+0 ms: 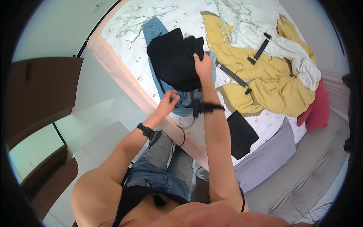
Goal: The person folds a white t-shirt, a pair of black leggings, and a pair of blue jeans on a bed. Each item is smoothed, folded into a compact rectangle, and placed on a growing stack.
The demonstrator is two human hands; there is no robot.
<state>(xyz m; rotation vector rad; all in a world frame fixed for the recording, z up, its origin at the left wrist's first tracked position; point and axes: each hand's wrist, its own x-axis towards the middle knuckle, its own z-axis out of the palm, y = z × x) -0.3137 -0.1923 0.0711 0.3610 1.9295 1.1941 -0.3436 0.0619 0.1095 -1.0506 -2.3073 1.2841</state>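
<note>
My right hand [204,66] grips the right edge of a black garment [175,61], thumb on top and the other fingers hidden behind. The black cloth is partly folded and lies over blue denim jeans [154,28], whose edges show around it on the bed. Just below the garment's lower left edge is my left hand [169,102], its fingers loosely curled with a gap to the thumb and no cloth visible in it. More denim [184,109] lies beside it.
A patterned bed sheet [181,14] is spread below. To the right are a yellow quilt [272,88], black clip hangers [234,75], pale hangers [227,28] and white cloth [306,65]. A folded black cloth [242,136] lies near a lavender pillow [266,156]. White clothing [133,22] is at the far left.
</note>
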